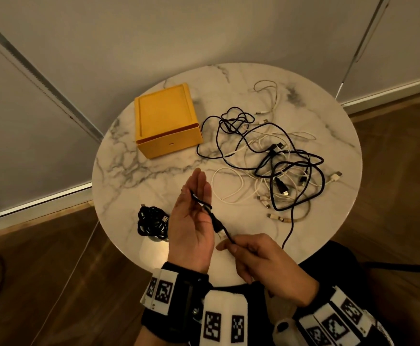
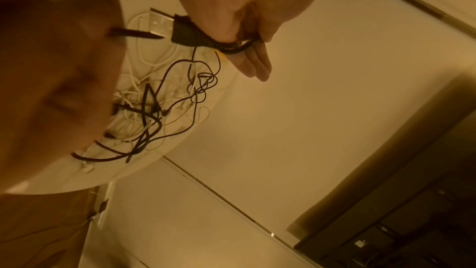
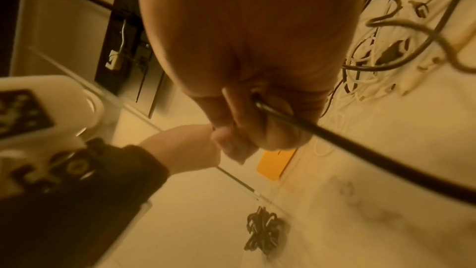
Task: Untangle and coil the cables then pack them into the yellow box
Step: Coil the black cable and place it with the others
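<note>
My left hand point(image 1: 194, 216) is raised palm-up over the table's near edge, fingers straight, thumb clamping a black cable point(image 1: 213, 221) against the palm. The left wrist view shows the thumb over that black cable point(image 2: 231, 45), near its plug point(image 2: 185, 34). My right hand point(image 1: 231, 245) pinches the same cable just below the plug. In the right wrist view the cable point(image 3: 335, 136) leaves my right hand point(image 3: 244, 129) toward the lower right. The yellow box point(image 1: 169, 118) stands with its lid on at the back left. A coiled black cable point(image 1: 152, 222) lies left of my left hand.
A tangle of black and white cables point(image 1: 278, 158) covers the right half of the round marble table point(image 1: 134, 171), and one black strand hangs over the near edge. Beyond the table are white wall panels and wooden flooring.
</note>
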Available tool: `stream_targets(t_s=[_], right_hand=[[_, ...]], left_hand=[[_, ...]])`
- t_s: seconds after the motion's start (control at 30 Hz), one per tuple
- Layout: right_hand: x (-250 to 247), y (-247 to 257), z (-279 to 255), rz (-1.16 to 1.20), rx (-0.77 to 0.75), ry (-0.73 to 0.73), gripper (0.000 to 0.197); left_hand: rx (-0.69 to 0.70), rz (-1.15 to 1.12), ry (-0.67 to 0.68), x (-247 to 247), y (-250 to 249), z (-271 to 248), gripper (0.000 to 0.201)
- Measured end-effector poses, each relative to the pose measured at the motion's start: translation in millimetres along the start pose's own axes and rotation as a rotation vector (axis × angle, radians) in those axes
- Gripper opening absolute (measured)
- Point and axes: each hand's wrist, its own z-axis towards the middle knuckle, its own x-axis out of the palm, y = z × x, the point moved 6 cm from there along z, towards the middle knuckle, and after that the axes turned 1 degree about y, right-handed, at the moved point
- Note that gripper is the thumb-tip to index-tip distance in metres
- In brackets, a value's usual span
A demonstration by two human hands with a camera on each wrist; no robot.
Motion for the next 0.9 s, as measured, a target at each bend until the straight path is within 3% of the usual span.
stream_targets(t_s=[0.33,0.4,0.5,0.63,0.73,0.9], right_hand=[[-2,1,2,-0.217,-0.051,-0.041,0.024],[2,5,0,-0.331,-0.088,-0.021,0.027],[8,11,-6,-0.65,-0.145,0.013,0.04],[-21,21,-11,-0.724,-0.188,-0.074,0.033],[-41,32,-12,-0.719,-0.2,-0.093,0.027],[-43,47,-4,-0.746,-0.27,-0.033,0.021]], left_hand=[[0.014,-0.066,0.028,12,-10,5,0.029],[0.101,0.101,0.0,4,-2,9,0.028],[0.261,0.541,0.03,-15,8,7,0.024],[0.144,1.062,0.303,-33,15,-1,0.023],[0.019,1.3,0.486,-36,13,-8,0.021],[-0.066,1.644,0.784,-24,18,-22,0.025]])
